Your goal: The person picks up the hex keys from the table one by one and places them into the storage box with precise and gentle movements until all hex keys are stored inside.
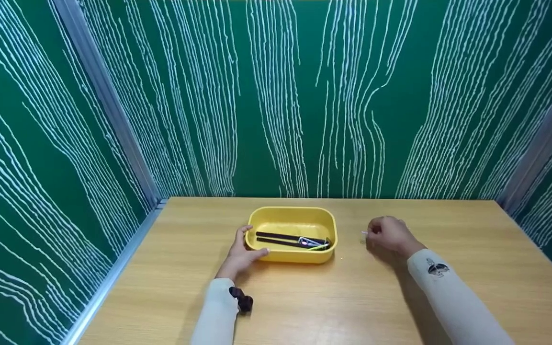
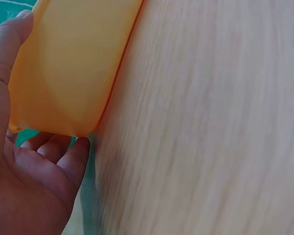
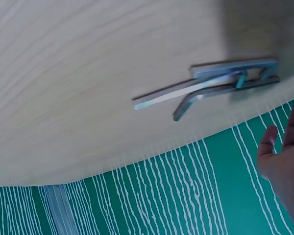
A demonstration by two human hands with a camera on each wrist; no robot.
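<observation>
My left hand (image 1: pixel 239 258) grips the left end of a yellow plastic container (image 1: pixel 328 256), thumb along the near side and fingers round the end wall. In the left wrist view the thumb and fingertips lie against the container's outer wall (image 2: pixel 68 68). Two slim black rods (image 1: pixel 276 235) and some small shiny pieces lie inside it. Over the table to the right is my right hand (image 1: pixel 390 234), a thin pale tip (image 1: pixel 364 233) showing beside its fingers. The right wrist view shows bent metal hex keys (image 3: pixel 220 88) on the table, apart from the fingers (image 3: pixel 268 139).
The wooden table (image 1: pixel 304 306) carries the container near its back edge. Green panels (image 1: pixel 276 120) with white wavy lines stand behind and at both sides. A metal post (image 1: pixel 113 103) rises at the back left corner. A dark wrist device (image 1: pixel 242 301) sits on the left sleeve.
</observation>
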